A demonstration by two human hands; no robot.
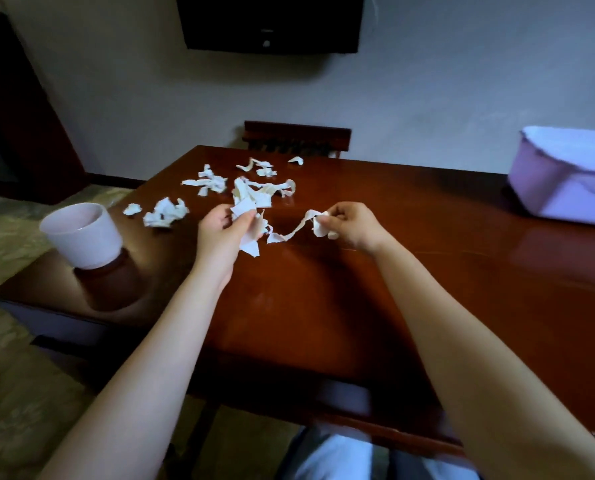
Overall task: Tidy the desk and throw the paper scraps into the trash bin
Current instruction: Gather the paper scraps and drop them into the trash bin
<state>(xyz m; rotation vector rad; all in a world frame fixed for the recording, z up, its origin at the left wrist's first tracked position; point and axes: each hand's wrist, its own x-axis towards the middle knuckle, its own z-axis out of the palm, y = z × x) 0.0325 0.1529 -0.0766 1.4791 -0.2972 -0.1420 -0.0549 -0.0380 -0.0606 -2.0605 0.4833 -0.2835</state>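
White torn paper scraps [213, 183] lie scattered over the far left part of the dark wooden desk [358, 306]. My left hand [221, 230] grips a bunch of scraps [249, 230] above the desk's middle. My right hand [353, 225] pinches small scraps, and a long curled paper strip [294, 230] hangs from them toward the left hand. A small white trash bin [81, 233] stands at the desk's left edge, its mouth tilted toward me, apparently holding nothing.
A lilac box with a white lid [566, 181] sits at the desk's far right. A dark chair back [298, 136] shows behind the desk against the wall. A black screen [272, 22] hangs on the wall above. Carpet lies to the left.
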